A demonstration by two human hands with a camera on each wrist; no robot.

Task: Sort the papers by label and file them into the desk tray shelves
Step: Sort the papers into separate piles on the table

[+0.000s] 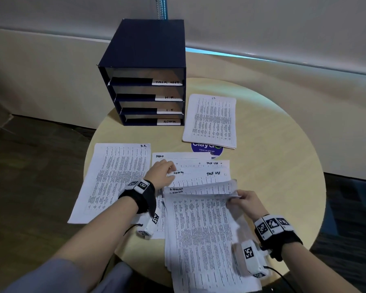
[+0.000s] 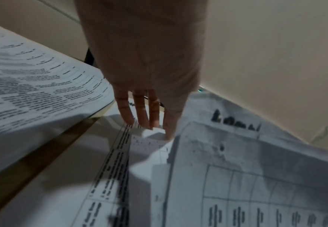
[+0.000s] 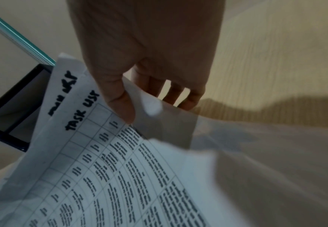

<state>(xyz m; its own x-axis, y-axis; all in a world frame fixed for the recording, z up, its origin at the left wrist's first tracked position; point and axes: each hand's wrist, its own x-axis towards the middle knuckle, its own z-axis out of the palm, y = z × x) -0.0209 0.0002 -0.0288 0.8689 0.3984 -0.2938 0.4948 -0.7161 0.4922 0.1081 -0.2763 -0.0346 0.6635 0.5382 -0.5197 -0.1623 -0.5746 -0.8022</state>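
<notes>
A dark blue desk tray [image 1: 144, 51] stands at the table's far side, its four shelves labelled TASK LIST, H.R., I.T and ADMIN from top to bottom. An H.R. pile [image 1: 114, 178] lies at the left and an I.T. pile [image 1: 209, 121] at the right. Between them lie fanned sheets [image 1: 194, 168] marked ADMIN and TASK LIST. My left hand [image 1: 167, 170] rests straight fingers [image 2: 139, 113] on their left edge. My right hand [image 1: 234, 197] pinches the lifted right edge of a few task list sheets [image 3: 85, 138], thumb on top, above a thick stack [image 1: 203, 240].
All of this sits on a round light-wood table [image 1: 272, 166]. A blue round sticker [image 1: 207, 149] shows under the I.T. pile's near edge. The table's right side is bare wood. A beige wall runs behind the tray and dark floor lies at the left.
</notes>
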